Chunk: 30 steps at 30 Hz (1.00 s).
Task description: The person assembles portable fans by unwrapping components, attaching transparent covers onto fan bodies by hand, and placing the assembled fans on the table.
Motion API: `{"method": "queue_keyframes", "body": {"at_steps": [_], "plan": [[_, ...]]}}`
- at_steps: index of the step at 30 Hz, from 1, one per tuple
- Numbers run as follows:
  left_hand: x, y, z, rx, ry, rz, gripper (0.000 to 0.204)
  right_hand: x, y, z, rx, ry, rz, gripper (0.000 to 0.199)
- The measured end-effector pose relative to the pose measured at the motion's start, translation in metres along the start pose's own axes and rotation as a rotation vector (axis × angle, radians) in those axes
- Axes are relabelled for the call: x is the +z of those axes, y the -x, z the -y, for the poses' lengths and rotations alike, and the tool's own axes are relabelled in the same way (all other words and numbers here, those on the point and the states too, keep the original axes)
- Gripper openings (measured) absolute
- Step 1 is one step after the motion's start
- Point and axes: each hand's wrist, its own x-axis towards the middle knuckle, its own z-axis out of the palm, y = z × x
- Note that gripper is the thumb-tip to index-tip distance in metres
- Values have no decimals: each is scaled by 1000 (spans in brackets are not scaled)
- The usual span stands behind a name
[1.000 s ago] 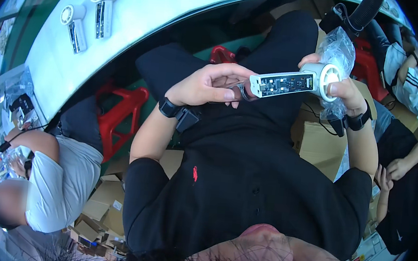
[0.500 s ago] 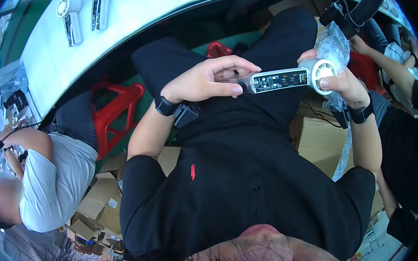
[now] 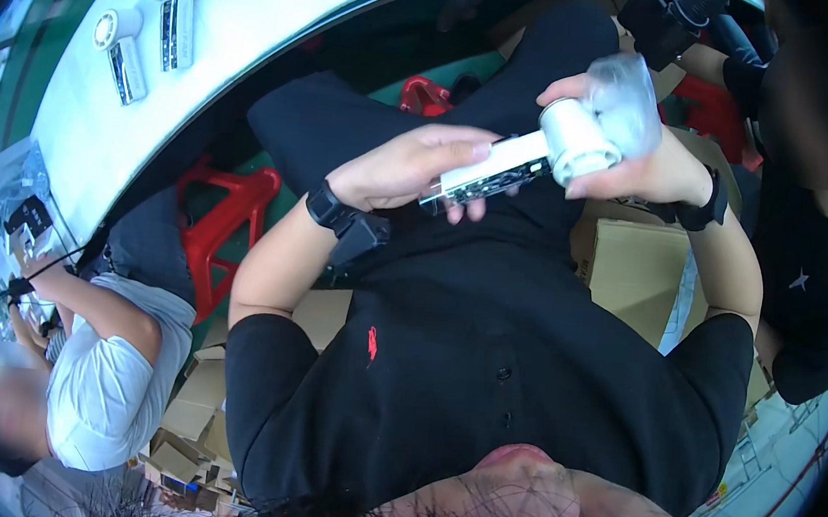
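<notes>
Handheld fan [image 3: 567, 139]: in both hands above the lap, well apart from the table, tilted with its round head [image 3: 576, 145] to the upper right and its white handle [image 3: 512, 152] to the lower left.
Circuit board [image 3: 501, 181]: bare along the handle's lower side, seen at a slant.
Left hand [image 3: 413, 169]: clamped on the handle's free end, thumb along the top and fingertips showing underneath.
Right hand [image 3: 654, 169]: closed around the round head, thumb at its lower edge, fingers at the far side; part of the grip is hidden behind plastic.
Clear plastic bag [image 3: 627, 98]: bunched against the upper right of the round head and touching the right hand; whether it reaches beneath the fan cannot be told.
Wrists: a black band [image 3: 327, 206] on the left, another black strap [image 3: 711, 198] on the right.
White table [image 3: 256, 34]: curving across the upper left, bearing a first fan [image 3: 124, 69] and a second fan [image 3: 174, 28], side by side and apart, boards showing on both.
Red stool [image 3: 263, 194]: left of the person, near the table's edge.
Co-worker in a pale shirt [image 3: 108, 384]: at the left, arms toward a cluttered bench.
Cardboard box [image 3: 637, 270]: beneath the right forearm's side, near the lap.
</notes>
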Motion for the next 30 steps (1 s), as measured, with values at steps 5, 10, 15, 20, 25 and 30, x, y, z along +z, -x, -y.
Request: {"method": "queue_keyframes", "body": {"at_steps": [5,10,15,20,25,30], "plan": [[-4,10,13,-47,-157,99,43,17,-13,-8,-348,232,84,64],[15,5,14,40,-523,-110,41,36,-19,-21,-109,-283,35,55],[35,7,17,-7,-572,-194,42,49,-24,-6,546,-484,-100,42],[55,17,16,-59,-508,-249,44,66,-19,3,618,-518,-257,35],[60,23,16,-23,-538,-260,46,75,-13,14,558,-568,-320,34],[59,24,18,-91,-630,-273,44,93,-4,3,482,-644,-405,33]]}}
